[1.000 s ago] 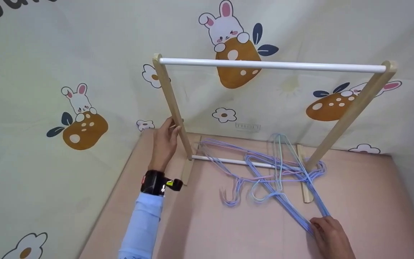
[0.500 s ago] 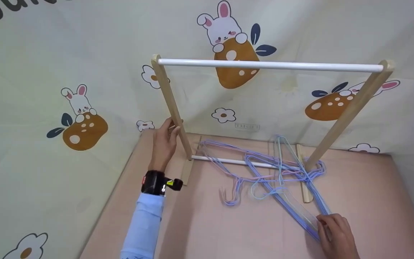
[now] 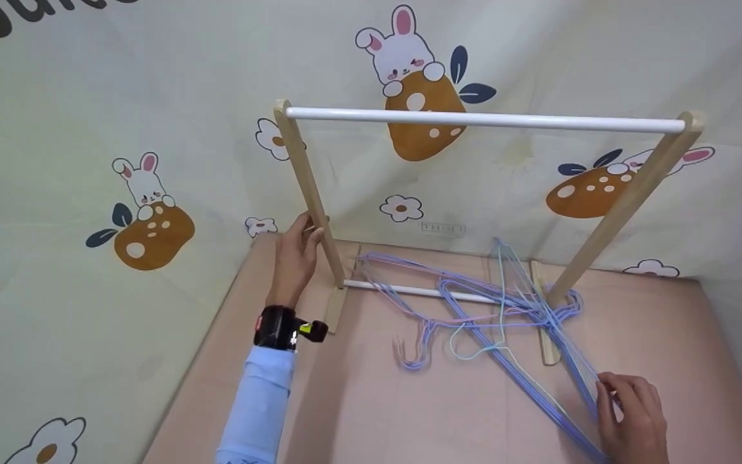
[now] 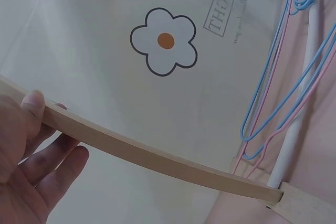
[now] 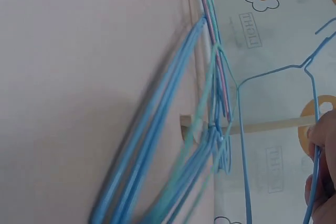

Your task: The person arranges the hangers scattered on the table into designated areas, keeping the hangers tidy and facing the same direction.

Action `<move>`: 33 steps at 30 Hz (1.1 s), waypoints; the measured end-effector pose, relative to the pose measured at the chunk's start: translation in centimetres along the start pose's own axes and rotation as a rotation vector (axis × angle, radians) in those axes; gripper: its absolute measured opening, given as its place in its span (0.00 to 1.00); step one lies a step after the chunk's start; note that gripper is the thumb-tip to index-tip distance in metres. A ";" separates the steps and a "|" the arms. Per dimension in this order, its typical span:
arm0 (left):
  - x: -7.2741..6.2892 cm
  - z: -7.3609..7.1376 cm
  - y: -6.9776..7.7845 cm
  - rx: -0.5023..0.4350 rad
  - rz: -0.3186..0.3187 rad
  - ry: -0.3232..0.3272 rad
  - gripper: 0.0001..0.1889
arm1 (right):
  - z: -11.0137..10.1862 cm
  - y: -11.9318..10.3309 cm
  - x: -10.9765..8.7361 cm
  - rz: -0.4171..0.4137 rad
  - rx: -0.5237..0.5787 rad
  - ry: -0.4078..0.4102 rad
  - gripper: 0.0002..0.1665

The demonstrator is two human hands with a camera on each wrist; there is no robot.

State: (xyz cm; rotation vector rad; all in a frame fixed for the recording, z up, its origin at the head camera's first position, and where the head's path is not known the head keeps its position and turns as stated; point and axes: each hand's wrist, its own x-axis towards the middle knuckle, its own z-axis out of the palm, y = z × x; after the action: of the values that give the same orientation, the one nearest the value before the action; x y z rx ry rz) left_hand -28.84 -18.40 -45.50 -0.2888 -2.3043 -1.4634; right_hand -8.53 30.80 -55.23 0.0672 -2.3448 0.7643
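My left hand [image 3: 295,258] grips the left wooden post [image 3: 303,171] of a small clothes rack. The left wrist view shows its thumb and fingers around the post's edge [image 4: 147,155]. On the right, my right hand [image 3: 635,415] pinches a blue wire hanger [image 5: 273,72], which stands apart from the others in the right wrist view. Beside it lies a bundle of blue hangers [image 3: 529,385]. A mint green hanger [image 3: 502,316] lies across the bundle, its hook toward the left. More blue and pink hangers [image 3: 432,322] overlap at the rack's base.
The rack's white top rail [image 3: 484,119] spans between both posts, and a white lower bar [image 3: 397,288] runs near the floor. Its right post [image 3: 622,206] leans over the hangers. Pale printed fabric [image 3: 216,161] rises behind; a pinkish surface [image 3: 409,412] lies beneath.
My right hand has moved right, drawing hanger wire along with it above the bundle. The mint green hanger has shifted slightly. My left hand stays on the post.
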 end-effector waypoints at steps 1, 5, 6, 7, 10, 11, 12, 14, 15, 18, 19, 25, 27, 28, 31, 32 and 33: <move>0.0 0.0 0.0 0.001 0.000 0.002 0.19 | -0.2 0.0 0.2 -0.001 -0.001 0.010 0.15; 0.1 0.0 0.0 0.004 -0.001 0.002 0.19 | -1.2 -0.1 1.0 0.014 -0.020 0.020 0.13; 0.1 0.1 0.0 0.004 -0.002 0.001 0.19 | -1.5 -0.1 1.2 0.024 -0.029 0.019 0.13; 0.1 0.1 0.0 0.004 -0.003 -0.001 0.19 | -1.8 -0.2 1.4 0.034 -0.035 0.021 0.13; 0.2 0.1 -0.1 0.011 -0.012 -0.002 0.18 | -2.5 -0.4 2.0 0.049 -0.050 0.033 0.11; 0.2 0.1 -0.1 0.012 -0.015 -0.002 0.18 | -2.8 -0.5 2.3 0.050 -0.054 0.038 0.11; 0.2 0.0 -0.1 0.015 -0.018 -0.001 0.18 | -3.0 -0.6 2.5 0.048 -0.057 0.044 0.11; 0.2 0.0 0.0 0.017 -0.024 -0.002 0.18 | -3.5 -0.7 3.0 0.037 -0.060 0.056 0.11; 0.2 0.0 0.0 0.017 -0.027 -0.004 0.18 | -3.7 -0.8 3.3 0.030 -0.063 0.061 0.11; 0.2 0.0 0.1 0.017 -0.035 -0.009 0.18 | -4.5 -0.9 4.2 0.008 -0.070 0.079 0.11; 0.1 0.0 0.1 0.014 -0.037 -0.010 0.18 | -4.8 -1.0 4.6 -0.001 -0.073 0.085 0.11; 0.1 0.0 0.2 0.008 -0.040 -0.007 0.19 | -5.9 -1.8 6.0 0.006 -0.114 0.093 0.10; 0.1 0.0 0.2 0.011 -0.039 -0.003 0.19 | -6.1 -2.1 6.4 0.016 -0.129 0.087 0.10; 0.1 0.0 0.1 0.014 -0.039 -0.002 0.18 | -6.2 -2.3 6.6 0.015 -0.134 0.087 0.10; 0.1 0.0 0.0 0.015 -0.035 -0.002 0.18 | -6.6 -2.5 7.2 -0.006 -0.145 0.089 0.10; 0.1 0.0 0.0 0.014 -0.032 -0.004 0.18 | -6.7 -2.5 7.5 -0.020 -0.143 0.098 0.10; 0.1 0.0 0.0 0.012 -0.028 -0.007 0.18 | -6.8 -2.5 7.7 -0.029 -0.145 0.105 0.10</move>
State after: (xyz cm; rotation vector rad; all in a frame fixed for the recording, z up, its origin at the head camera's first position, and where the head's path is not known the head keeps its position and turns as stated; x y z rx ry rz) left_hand -28.93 -18.41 -45.46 -0.2596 -2.3308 -1.4641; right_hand -10.00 33.61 -45.11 -0.0014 -2.2868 0.5676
